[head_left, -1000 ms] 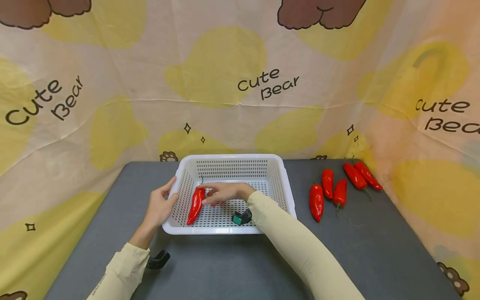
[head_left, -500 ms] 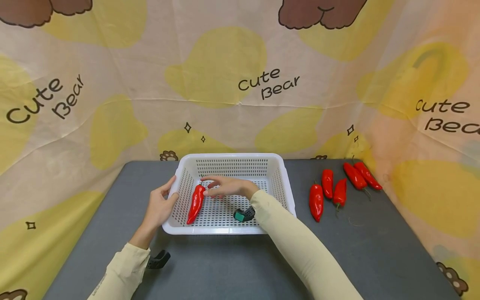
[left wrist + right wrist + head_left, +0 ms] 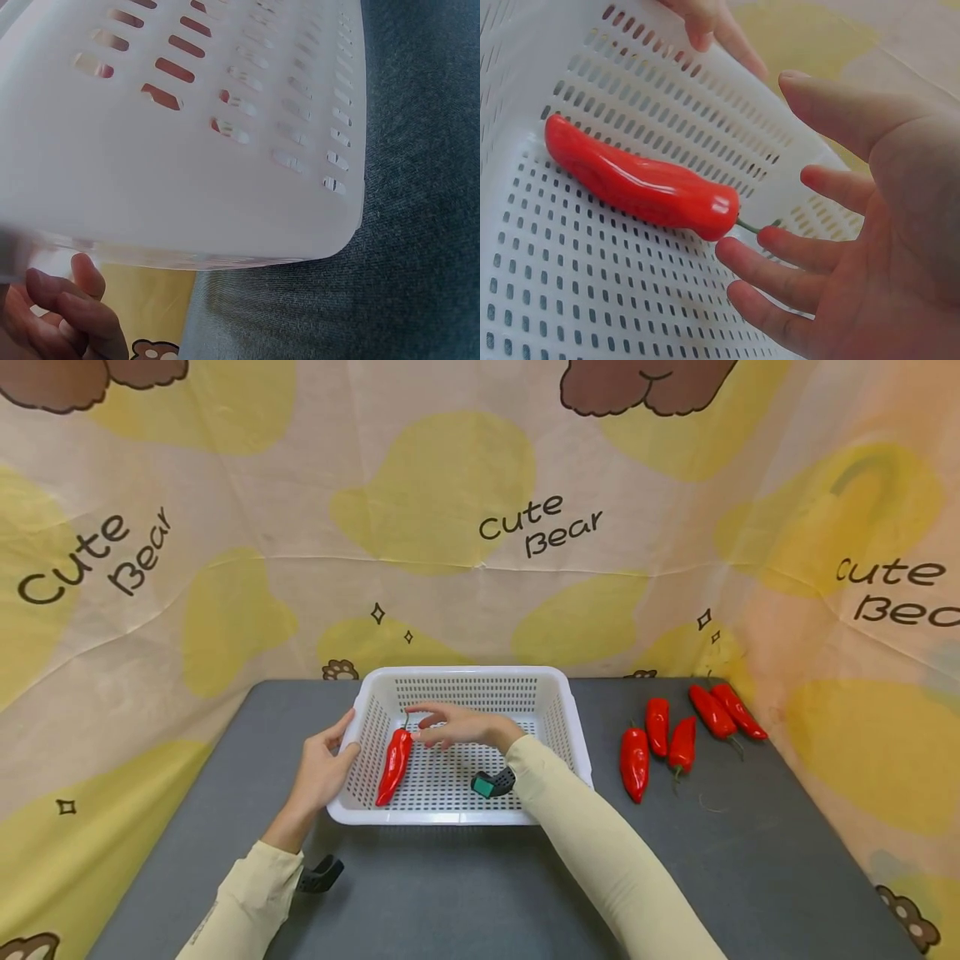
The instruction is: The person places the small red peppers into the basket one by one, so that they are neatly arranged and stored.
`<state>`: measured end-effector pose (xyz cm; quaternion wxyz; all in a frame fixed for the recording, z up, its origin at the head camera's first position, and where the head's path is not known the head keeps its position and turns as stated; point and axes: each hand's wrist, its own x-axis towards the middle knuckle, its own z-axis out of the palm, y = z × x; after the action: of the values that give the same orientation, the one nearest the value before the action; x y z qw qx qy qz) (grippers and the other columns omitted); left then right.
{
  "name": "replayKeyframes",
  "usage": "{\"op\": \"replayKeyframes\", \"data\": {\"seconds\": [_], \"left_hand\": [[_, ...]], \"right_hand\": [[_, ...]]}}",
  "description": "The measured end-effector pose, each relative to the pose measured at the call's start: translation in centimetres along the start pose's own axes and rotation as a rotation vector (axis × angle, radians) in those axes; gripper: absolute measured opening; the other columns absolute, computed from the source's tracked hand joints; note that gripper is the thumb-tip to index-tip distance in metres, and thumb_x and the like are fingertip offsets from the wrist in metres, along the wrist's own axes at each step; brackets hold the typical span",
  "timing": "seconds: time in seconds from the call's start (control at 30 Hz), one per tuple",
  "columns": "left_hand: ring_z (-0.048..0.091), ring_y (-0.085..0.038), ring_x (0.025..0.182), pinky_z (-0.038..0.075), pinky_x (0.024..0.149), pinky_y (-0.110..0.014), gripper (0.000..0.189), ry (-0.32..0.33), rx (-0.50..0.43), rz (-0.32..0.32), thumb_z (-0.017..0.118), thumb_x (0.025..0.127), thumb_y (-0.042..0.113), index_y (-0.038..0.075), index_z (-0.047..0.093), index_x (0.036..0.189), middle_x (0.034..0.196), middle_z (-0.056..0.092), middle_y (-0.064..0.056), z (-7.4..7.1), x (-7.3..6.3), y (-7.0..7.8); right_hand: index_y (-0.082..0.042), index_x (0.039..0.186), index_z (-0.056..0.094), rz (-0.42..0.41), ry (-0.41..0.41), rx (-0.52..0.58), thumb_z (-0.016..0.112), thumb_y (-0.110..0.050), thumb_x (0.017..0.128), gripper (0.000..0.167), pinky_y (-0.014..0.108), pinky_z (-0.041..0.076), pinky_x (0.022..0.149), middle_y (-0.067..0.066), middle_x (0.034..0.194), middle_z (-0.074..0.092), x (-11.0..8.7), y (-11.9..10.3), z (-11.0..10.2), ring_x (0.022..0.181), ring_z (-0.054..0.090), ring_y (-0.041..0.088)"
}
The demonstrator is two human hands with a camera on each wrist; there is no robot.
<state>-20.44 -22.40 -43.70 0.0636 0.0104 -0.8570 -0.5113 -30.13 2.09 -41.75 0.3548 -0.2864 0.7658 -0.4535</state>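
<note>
A white perforated plastic basket (image 3: 468, 818) stands on the grey table. My left hand (image 3: 321, 772) grips its left rim, thumb over the edge; in the left wrist view the curled fingers (image 3: 94, 319) show outside the basket wall. One red pepper (image 3: 394, 767) lies lengthwise along the basket's left side, its green stem (image 3: 754, 225) towards the far end. My right hand (image 3: 468, 727) hovers inside the basket just right of the stem, fingers spread and holding nothing. In the right wrist view its fingertips (image 3: 731, 251) are right by the pepper's stem end.
Several more red peppers (image 3: 634, 764) lie on the table (image 3: 480, 893) right of the basket, two of them (image 3: 738, 710) near the far right edge. A patterned cloth (image 3: 450, 527) hangs close behind the table and along both sides. Dark wrist devices (image 3: 493, 783) hang below both wrists.
My right hand has let go of the pepper and drawn back up and to the right, its fingers spreading. The pepper stays in the basket; my left hand keeps its hold on the rim.
</note>
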Motion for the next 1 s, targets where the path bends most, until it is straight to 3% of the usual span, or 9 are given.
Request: {"op": "replayKeyframes", "data": {"seconds": [0.47, 0.73, 1.0], "left_hand": [[0.068, -0.038, 0.107, 0.064, 0.077, -0.04, 0.059, 0.015, -0.002, -0.022, 0.05, 0.097, 0.005, 0.01, 0.041, 0.155, 0.139, 0.06, -0.027, 0.2, 0.2, 0.0], [0.069, -0.036, 0.104, 0.063, 0.078, -0.045, 0.06, 0.007, -0.048, 0.007, 0.05, 0.093, 0.004, 0.005, 0.042, 0.153, 0.137, 0.059, -0.031, 0.8, 0.5, 0.2], [0.069, -0.042, 0.108, 0.063, 0.08, -0.046, 0.061, 0.004, -0.034, -0.044, 0.048, 0.096, 0.006, 0.01, 0.038, 0.156, 0.142, 0.057, -0.027, 0.0, 0.2, -0.3]], "right_hand": [[-0.02, 0.159, 0.032, -0.001, 0.039, 0.041, 0.06, -0.032, 0.097, 0.069, 0.055, 0.046, 0.112, 0.016, 0.156, 0.044, -0.3, -0.2, 0.0, 0.131, 0.055, 0.038], [-0.015, 0.156, 0.037, 0.001, 0.164, -0.002, 0.057, -0.031, 0.101, 0.061, 0.048, 0.05, 0.107, 0.015, 0.153, 0.049, -1.2, 0.1, -0.8, 0.128, 0.059, 0.034], [-0.016, 0.154, 0.041, -0.033, 0.227, -0.029, 0.056, -0.028, 0.102, 0.056, 0.059, 0.044, 0.112, 0.02, 0.154, 0.047, -4.2, -1.4, -2.3, 0.13, 0.055, 0.04]]}}
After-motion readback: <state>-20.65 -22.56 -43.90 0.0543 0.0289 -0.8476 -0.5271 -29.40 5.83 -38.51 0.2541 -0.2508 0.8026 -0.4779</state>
